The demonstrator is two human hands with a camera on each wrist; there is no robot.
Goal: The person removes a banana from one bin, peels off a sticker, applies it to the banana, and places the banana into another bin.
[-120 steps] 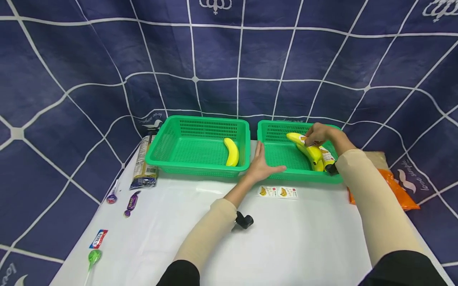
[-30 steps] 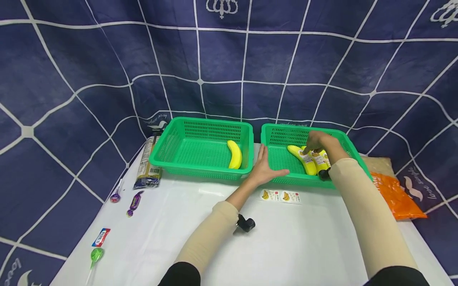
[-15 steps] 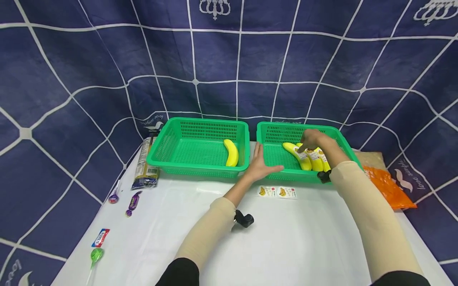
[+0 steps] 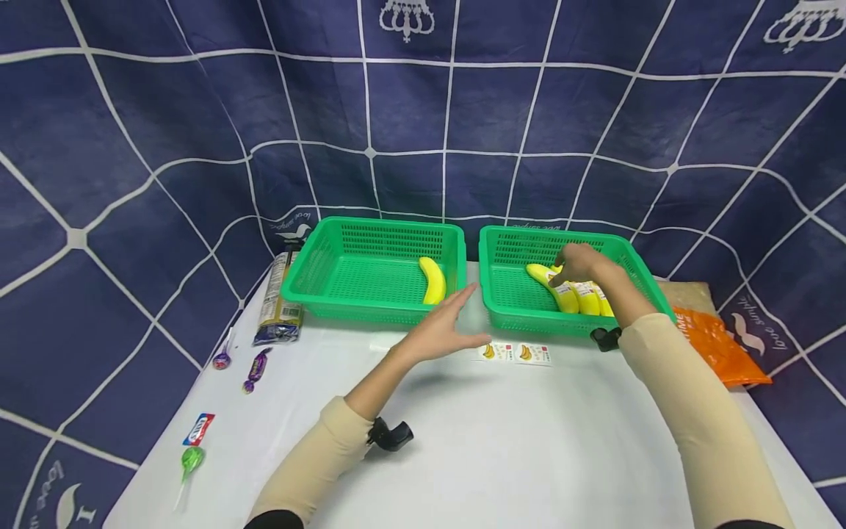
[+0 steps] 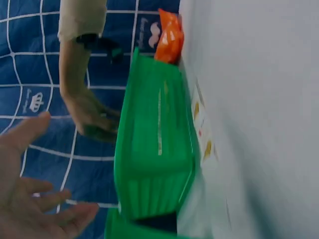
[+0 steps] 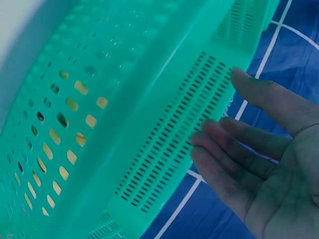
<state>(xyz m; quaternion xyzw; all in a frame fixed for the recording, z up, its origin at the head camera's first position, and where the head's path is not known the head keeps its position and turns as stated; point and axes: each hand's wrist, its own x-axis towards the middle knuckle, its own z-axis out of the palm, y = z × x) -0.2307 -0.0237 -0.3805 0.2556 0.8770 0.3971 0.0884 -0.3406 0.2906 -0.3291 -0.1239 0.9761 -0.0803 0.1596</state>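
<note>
My right hand (image 4: 584, 266) hovers over the right green basket (image 4: 529, 321), its fingers relaxed with nothing between them in the right wrist view. Under it, several yellow bananas (image 4: 565, 300) with white labels lie side by side, partly covered by the hand. My left hand (image 4: 438, 332) is in the air in front of the left green basket (image 4: 357, 310), fingers extended and thumb spread, holding nothing. Inside that basket a single banana (image 4: 432, 279) with no label showing rests near the right wall. A strip of banana stickers (image 4: 522, 353) lies on the white table by my left thumb.
A printed packet (image 4: 277, 301) stands left of the baskets; an orange bag (image 4: 714, 345) lies to the right. Along the table's left side are a purple-wrapped candy (image 4: 256, 369), a purple lollipop (image 4: 221, 359), a small red-and-blue packet (image 4: 198, 429) and a green lollipop (image 4: 192, 461). A blue curtain (image 4: 410, 110) hangs behind.
The banana my right hand held earlier now lies among the others in the right basket, and that hand has let go. My left hand has left the gap between baskets, moving left and toward me.
</note>
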